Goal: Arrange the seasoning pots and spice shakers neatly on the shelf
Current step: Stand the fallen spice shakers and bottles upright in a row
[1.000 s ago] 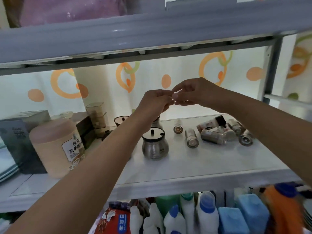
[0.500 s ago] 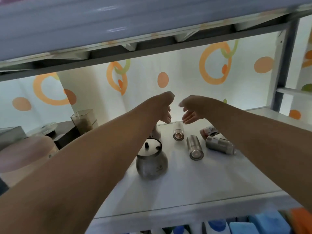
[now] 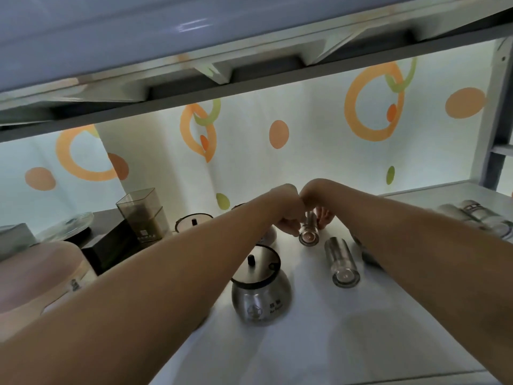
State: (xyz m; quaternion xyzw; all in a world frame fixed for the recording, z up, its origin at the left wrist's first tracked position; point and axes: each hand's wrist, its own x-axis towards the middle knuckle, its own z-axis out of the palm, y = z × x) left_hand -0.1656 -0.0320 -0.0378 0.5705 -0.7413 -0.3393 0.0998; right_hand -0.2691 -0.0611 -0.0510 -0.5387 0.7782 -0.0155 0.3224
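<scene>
On the white shelf point(image 3: 319, 337) a steel spice shaker point(image 3: 308, 235) lies on its side with its base toward me. My left hand point(image 3: 286, 218) curls its fingers against the shaker's left side, and my right hand point(image 3: 319, 207) reaches down with its fingers round the right side. A second shaker point(image 3: 342, 263) lies just in front, and a third point(image 3: 367, 255) is half hidden under my right forearm. A round steel seasoning pot point(image 3: 259, 298) with a black lid stands nearer me. Another pot point(image 3: 193, 221) stands at the back left. Several shakers point(image 3: 477, 216) lie at the far right.
A clear brown plastic container point(image 3: 144, 215) and a black box point(image 3: 111, 245) stand at the back left, with a large pink-lidded jar point(image 3: 41, 276) in front of them. The upper shelf point(image 3: 194, 51) hangs low overhead. A grey post point(image 3: 497, 120) rises at the right.
Both hands dropped from chest height to the shelf and closed in on the lying shaker. The camera moved closer and lower, under the upper shelf.
</scene>
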